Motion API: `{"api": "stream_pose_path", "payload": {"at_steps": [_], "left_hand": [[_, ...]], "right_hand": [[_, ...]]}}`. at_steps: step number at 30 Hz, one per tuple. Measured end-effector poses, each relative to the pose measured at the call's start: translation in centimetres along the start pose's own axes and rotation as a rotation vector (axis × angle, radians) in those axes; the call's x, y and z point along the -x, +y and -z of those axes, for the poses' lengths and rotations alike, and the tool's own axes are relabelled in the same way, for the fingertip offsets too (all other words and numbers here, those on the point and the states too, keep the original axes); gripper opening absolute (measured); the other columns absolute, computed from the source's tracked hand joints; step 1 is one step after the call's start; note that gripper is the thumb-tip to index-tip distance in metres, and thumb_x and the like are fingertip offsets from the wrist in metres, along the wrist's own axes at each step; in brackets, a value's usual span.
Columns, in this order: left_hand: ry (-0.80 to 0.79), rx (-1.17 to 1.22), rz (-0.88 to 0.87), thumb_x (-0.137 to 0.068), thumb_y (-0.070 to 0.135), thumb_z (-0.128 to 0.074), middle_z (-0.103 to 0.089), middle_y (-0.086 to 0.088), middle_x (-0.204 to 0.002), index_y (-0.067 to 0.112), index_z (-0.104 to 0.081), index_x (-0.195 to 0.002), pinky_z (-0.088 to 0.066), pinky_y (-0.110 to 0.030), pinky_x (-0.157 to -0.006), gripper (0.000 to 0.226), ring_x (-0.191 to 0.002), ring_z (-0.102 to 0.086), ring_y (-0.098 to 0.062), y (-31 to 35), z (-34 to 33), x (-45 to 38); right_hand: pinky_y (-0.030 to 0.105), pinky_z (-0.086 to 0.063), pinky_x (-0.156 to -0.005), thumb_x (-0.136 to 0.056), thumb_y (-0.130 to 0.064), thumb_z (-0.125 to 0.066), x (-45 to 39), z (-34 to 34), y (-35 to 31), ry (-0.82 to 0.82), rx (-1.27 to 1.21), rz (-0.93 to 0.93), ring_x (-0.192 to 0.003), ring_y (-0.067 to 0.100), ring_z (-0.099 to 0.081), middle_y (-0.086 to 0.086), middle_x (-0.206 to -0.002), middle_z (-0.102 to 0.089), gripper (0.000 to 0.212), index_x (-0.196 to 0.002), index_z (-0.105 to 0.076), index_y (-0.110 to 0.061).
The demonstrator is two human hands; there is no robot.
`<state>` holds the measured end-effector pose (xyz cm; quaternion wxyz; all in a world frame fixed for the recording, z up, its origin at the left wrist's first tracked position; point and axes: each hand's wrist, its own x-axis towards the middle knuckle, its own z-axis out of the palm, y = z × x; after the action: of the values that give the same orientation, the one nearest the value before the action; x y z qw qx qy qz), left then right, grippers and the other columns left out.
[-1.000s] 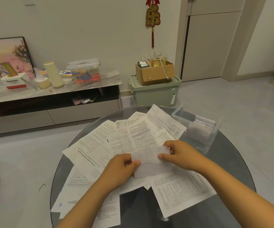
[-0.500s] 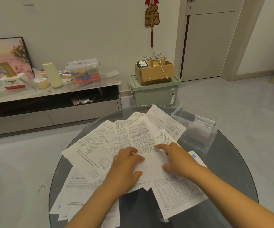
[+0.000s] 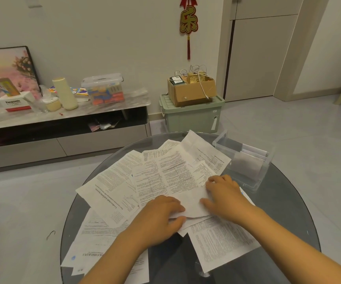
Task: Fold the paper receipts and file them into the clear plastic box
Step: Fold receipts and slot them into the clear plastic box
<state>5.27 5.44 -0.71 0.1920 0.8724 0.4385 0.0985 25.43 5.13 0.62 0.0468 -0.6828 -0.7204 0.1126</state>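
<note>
A white folded receipt [image 3: 194,201] lies on top of several printed receipts [image 3: 165,173] spread over a round dark glass table [image 3: 284,212]. My left hand [image 3: 161,216] pinches the folded receipt's near left edge, thumb below and fingers on top. My right hand [image 3: 225,193] presses down on its right side with fingers spread over the paper. The clear plastic box [image 3: 256,184] stands at the table's far right, just beyond my right hand, with a few folded papers upright inside.
More printed sheets [image 3: 220,240] hang over the table's near edge. Behind the table stand a green storage bin [image 3: 192,117] with a cardboard box [image 3: 194,91] on top, and a low TV cabinet [image 3: 63,119] with containers. Grey floor surrounds the table.
The folded receipt went from held up between both hands to lying on the pile. My hands then shifted slightly apart along it, the left now pinching its near edge.
</note>
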Motion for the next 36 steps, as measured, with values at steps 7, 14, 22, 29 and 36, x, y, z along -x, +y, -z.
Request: {"api": "stream_pose_path", "payload": {"at_steps": [7, 14, 22, 29, 36], "left_hand": [[0.191, 0.158, 0.140, -0.097, 0.034, -0.043, -0.062, 0.020, -0.094, 0.034, -0.061, -0.107, -0.044, -0.017, -0.074, 0.021, -0.085, -0.055, 0.003, 0.0, -0.1, -0.4], [0.219, 0.182, 0.231, -0.094, 0.023, -0.053, -0.045, 0.012, -0.124, 0.030, -0.038, -0.136, -0.038, -0.016, -0.089, 0.046, -0.095, -0.045, -0.003, -0.7, -1.1, -1.0], [0.288, -0.049, 0.149, -0.092, 0.028, -0.055, -0.040, 0.015, -0.106, 0.029, -0.061, -0.112, -0.033, -0.013, -0.084, 0.021, -0.103, -0.041, -0.003, -0.4, -1.4, -1.2], [0.132, -0.062, 0.055, -0.087, 0.054, -0.050, -0.049, 0.017, -0.116, 0.033, -0.055, -0.124, -0.039, -0.020, -0.090, 0.043, -0.106, -0.044, -0.003, 0.7, -1.4, -0.5], [-0.055, 0.007, 0.020, -0.067, 0.067, -0.065, -0.040, 0.022, -0.120, 0.037, -0.051, -0.124, -0.037, -0.020, -0.096, 0.066, -0.111, -0.037, 0.002, 1.1, -0.8, 0.0]], "right_hand": [[0.041, -0.030, -0.106, -0.080, -0.065, -0.051, -0.2, 0.0, 0.2, -0.101, -0.369, 0.035, -0.125, 0.018, -0.034, -0.012, -0.125, -0.052, 0.048, -0.122, -0.052, -0.043], [0.034, -0.039, -0.102, -0.089, -0.031, -0.057, -0.4, -0.8, -0.4, 0.022, -0.275, 0.004, -0.118, 0.017, -0.046, -0.007, -0.127, -0.054, 0.041, -0.129, -0.048, -0.034], [0.027, -0.046, -0.089, -0.088, -0.024, -0.060, -0.5, -0.9, -0.8, -0.038, -0.241, -0.018, -0.105, 0.013, -0.051, -0.005, -0.120, -0.049, 0.040, -0.127, -0.053, -0.028], [0.021, -0.043, -0.063, -0.078, -0.025, -0.068, 0.2, -0.3, -0.9, -0.153, -0.337, -0.108, -0.066, 0.007, -0.050, -0.004, -0.080, -0.058, 0.017, -0.085, -0.060, -0.012], [0.014, -0.037, -0.057, -0.080, -0.023, -0.068, 1.0, 1.0, -1.2, -0.247, -0.478, -0.096, -0.068, 0.004, -0.050, -0.010, -0.080, -0.055, 0.015, -0.086, -0.054, -0.021]]}}
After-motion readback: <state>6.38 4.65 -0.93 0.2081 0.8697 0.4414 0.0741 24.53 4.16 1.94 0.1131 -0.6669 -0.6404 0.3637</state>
